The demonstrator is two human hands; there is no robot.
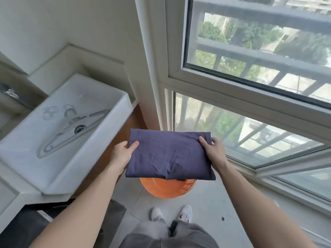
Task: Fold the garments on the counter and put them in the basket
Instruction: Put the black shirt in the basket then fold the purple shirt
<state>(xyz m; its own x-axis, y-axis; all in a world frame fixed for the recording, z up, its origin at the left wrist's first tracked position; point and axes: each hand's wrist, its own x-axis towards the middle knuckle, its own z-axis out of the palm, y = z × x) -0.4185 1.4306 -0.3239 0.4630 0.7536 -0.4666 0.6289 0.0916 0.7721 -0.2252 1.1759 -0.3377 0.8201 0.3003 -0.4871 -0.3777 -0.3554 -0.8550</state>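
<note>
Folded garment (170, 154) (soft, light, likely to sag) over basket (161, 189); left hand (123, 153), right hand (214, 151) pinch its 2 side edges, thumbs on top.

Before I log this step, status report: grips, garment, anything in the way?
Left grip and right grip hold folded purple garment by its sides. Garment above orange basket, not yet in. Nothing visible between.

Home laundry balcony (white sink (114, 111), railed window (250, 72))
</note>
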